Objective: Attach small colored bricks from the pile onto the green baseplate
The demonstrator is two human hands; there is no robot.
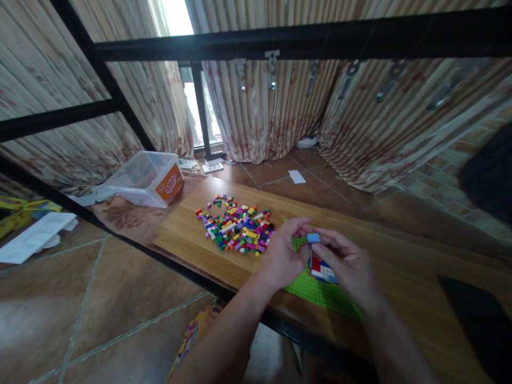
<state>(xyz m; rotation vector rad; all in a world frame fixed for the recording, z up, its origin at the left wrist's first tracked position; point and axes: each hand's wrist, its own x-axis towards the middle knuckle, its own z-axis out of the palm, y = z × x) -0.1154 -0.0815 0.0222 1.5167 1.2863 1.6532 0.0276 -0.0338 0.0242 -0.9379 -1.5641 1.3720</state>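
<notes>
A small blue building brick (313,238) is held up between my two hands, above the green baseplate (316,290). My right hand (352,261) pinches it between thumb and fingers. The curled fingers of my left hand (282,253) close in at the brick's left side, and their tips are partly hidden. Beneath my hands, a low build of red, white and blue bricks (322,270) sits on the baseplate, partly covered by my right hand. Left of my left hand lies a loose pile of small multicoloured bricks (240,229).
The bricks lie on a long wooden bench top (184,232). A clear plastic bin (140,176) with an orange label stands beyond its left end. A black frame bar (256,48) crosses overhead with clips hanging from it. A dark flat object (476,320) lies at right.
</notes>
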